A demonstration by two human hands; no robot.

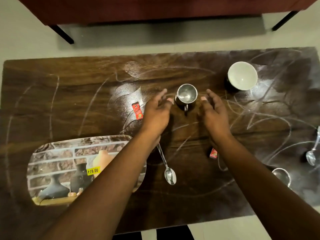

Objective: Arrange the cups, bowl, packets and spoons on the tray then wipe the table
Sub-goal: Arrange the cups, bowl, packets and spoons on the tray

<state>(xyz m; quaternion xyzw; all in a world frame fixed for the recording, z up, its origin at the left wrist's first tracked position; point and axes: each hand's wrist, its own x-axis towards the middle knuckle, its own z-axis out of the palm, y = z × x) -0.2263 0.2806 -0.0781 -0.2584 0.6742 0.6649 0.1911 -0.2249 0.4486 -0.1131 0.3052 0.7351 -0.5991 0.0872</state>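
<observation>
A steel cup (pixel 186 96) with a small handle stands upright at the table's middle. My left hand (pixel 156 111) is just left of it and my right hand (pixel 213 110) just right, both open, fingers spread, not touching it. A white bowl (pixel 242 75) sits far right. One red packet (pixel 137 110) lies left of my left hand; a second (pixel 213 153) peeks from under my right wrist. A spoon (pixel 167 166) lies between my arms, another spoon (pixel 312 151) at the right edge. A second steel cup (pixel 281 175) shows beside my right forearm. The printed tray (pixel 57 163) lies near left, partly hidden by my left arm.
The dark wooden table (pixel 69 94) carries white chalky scribbles and smears across its top. Beyond its far edge stands a maroon sofa (pixel 155 9) on black legs, over a pale floor.
</observation>
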